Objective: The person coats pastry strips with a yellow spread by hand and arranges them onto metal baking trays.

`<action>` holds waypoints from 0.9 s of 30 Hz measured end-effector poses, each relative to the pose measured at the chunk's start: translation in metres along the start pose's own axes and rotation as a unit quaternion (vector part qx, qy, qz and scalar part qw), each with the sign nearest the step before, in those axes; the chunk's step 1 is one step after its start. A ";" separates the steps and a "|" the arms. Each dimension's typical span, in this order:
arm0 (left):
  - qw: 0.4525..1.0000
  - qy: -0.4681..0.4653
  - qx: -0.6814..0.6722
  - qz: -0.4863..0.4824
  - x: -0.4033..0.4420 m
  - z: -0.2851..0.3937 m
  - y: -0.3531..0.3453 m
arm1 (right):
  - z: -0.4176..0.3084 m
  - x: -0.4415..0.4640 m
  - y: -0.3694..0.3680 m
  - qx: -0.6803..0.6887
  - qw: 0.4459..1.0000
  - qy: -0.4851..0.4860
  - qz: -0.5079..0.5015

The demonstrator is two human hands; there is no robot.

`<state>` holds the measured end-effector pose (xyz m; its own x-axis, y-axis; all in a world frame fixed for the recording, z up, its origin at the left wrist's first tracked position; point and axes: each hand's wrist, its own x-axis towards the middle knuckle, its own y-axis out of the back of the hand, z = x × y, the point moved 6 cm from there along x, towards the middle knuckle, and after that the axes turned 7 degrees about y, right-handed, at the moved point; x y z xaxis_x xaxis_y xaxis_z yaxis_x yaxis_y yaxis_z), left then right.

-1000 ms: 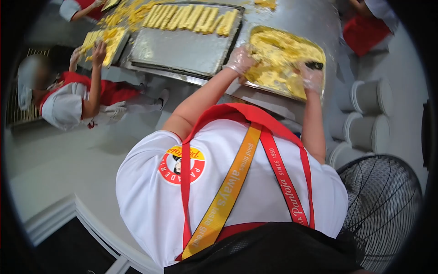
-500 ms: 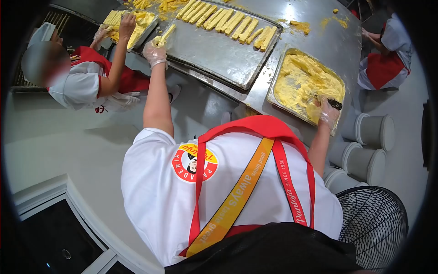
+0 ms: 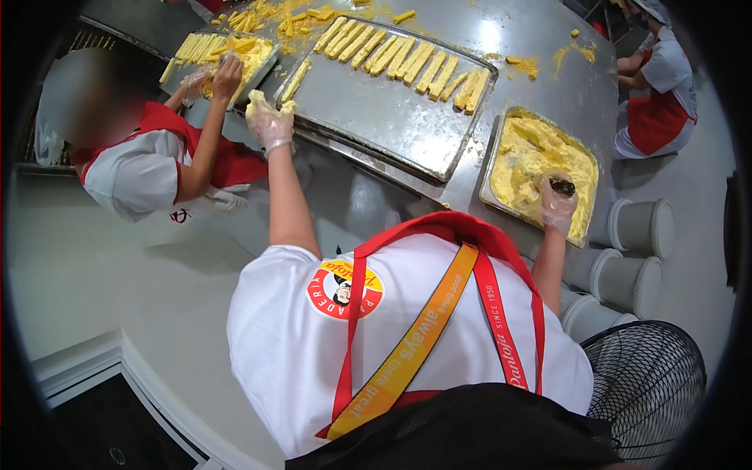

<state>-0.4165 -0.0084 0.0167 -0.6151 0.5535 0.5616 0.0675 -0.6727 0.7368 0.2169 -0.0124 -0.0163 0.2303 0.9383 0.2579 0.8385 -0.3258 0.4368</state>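
My left hand [image 3: 270, 127], in a clear glove with yellow cream on its fingertips, is just off the left end of the large metal tray [image 3: 352, 102]. Its fingers are slightly apart and hold nothing. Beside it, a single coated stick [image 3: 295, 80] lies on that tray, and a row of several coated sticks [image 3: 399, 56] lies along the far side. My right hand [image 3: 558, 205], also gloved, is closed round a black-handled tool [image 3: 562, 186] over the deep tray of yellow cream [image 3: 533, 149]. The tool's lower end is hidden.
At the left, a co-worker [image 3: 157, 157] has both hands over a smaller tray [image 3: 266, 69] with sticks. Another person [image 3: 662, 94] stands at the right. Loose sticks and crumbs [image 3: 274, 19] lie on the metal table [image 3: 439, 17]. White buckets [image 3: 627, 278] and a black fan [image 3: 646, 384] are at the right.
My left hand went from the cream tray to the large tray's left end with a stick and has let it go there. My right hand has kept the tool, moving slightly within the cream tray.
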 end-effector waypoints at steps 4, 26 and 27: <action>0.999 -0.028 -0.033 -0.026 -0.004 0.041 0.035 | -0.067 -0.004 -0.023 -0.111 0.982 0.137 -0.064; 0.384 0.325 -0.694 -0.516 -0.174 0.271 -0.104 | -0.211 -0.011 -0.145 -0.030 0.922 0.266 -0.280; 0.423 0.283 -0.678 -0.531 -0.175 0.269 -0.107 | -0.204 -0.013 -0.151 -0.038 0.920 0.264 -0.287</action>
<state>-0.1042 0.0985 -0.0589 0.1504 0.9490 -0.2773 -0.7595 -0.0686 -0.6468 -0.0131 0.0006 0.0901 -0.5280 0.7784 0.3396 0.7061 0.1802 0.6848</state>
